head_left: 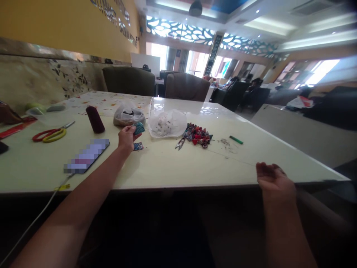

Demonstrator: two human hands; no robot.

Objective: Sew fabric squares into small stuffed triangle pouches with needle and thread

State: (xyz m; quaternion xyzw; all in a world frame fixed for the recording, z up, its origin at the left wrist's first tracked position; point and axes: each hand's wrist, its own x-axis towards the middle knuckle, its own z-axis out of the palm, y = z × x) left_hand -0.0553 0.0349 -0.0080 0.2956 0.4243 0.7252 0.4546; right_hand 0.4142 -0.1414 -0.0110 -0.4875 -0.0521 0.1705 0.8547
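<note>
My left hand pinches a small teal patterned cloth piece above the table. Just below it, a blue patterned cloth piece lies flat. On the right, my right hand is raised at the table's front edge with its fingers curled; a thin thread runs from it leftward across the table toward a pile of red, grey and dark folded cloth pieces. Small thread snips lie at the left of that pile. What the fingertips of my right hand grip is too small to make out apart from the thread.
White table holds a phone with a cable, scissors, a maroon thread cone, a grey-filled bag, a white plastic bag, loose thread bits and a green stick. Chairs stand behind; people sit farther back.
</note>
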